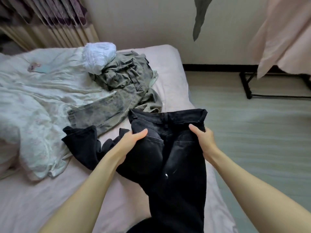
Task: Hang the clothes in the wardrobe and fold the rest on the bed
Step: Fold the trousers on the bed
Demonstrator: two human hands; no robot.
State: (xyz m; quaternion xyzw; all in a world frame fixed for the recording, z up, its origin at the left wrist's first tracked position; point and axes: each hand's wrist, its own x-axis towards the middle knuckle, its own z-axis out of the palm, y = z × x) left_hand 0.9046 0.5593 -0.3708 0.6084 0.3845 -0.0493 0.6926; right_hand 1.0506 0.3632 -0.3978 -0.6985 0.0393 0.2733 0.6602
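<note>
A pair of black jeans (175, 158) hangs over the right edge of the bed (50, 199), waistband away from me and back pockets up. My left hand (129, 142) grips the left side below the waistband, thumb on top. My right hand (205, 140) grips the right side in the same way. One black leg lies crumpled to the left on the pink sheet. Behind the jeans lie washed-out green trousers (121, 91) in a heap, with a white crinkled garment (99, 54) on top of them.
A pale floral quilt (33, 101) covers the left of the bed, with a small teal item (40, 68) lying on it. A black metal rack foot (247, 86) stands on the floor at right under a pink cloth (282, 36). A grey garment (200, 17) hangs by the wall.
</note>
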